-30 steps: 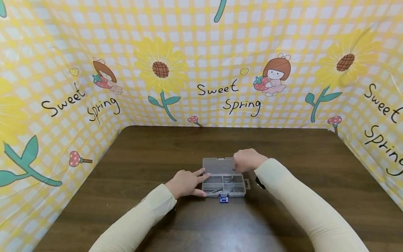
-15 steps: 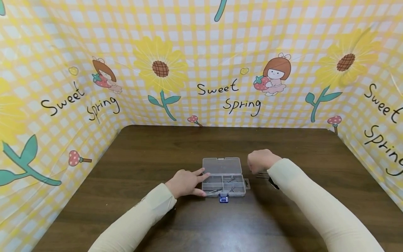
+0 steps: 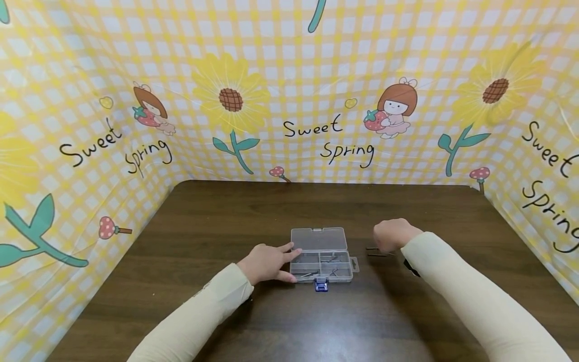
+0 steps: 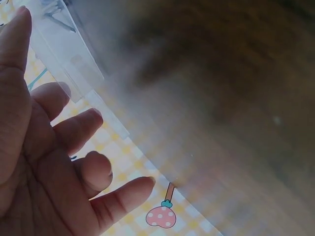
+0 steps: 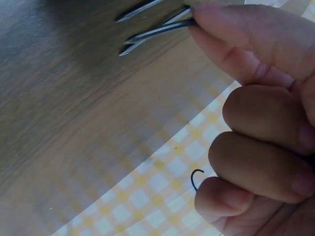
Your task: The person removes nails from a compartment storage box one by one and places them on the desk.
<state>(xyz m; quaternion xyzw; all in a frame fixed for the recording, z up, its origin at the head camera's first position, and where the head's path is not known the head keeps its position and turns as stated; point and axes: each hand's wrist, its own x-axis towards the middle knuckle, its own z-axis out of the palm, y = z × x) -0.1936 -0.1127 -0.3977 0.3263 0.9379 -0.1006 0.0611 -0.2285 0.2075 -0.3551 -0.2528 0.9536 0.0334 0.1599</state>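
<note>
A clear plastic compartment box stands on the table with its lid tipped back and its blue latch toward me. Thin metal pieces lie in its sections. My left hand rests at the box's left side, fingers spread, with fingertips against its edge. To the right of the box, my right hand is lowered over a few dark nails. Its thumb and index finger pinch a nail by the head end in the right wrist view, with another nail lying on the wood nearby.
The dark wooden table has rounded far corners. A yellow-and-white checked cloth with printed flowers and lettering hangs around its back and sides. A hang tab sticks out from the box's right end.
My right hand has moved right, from over the box's lid to the nails on the table, which came into sight beside it. The left hand has stayed at the box.
</note>
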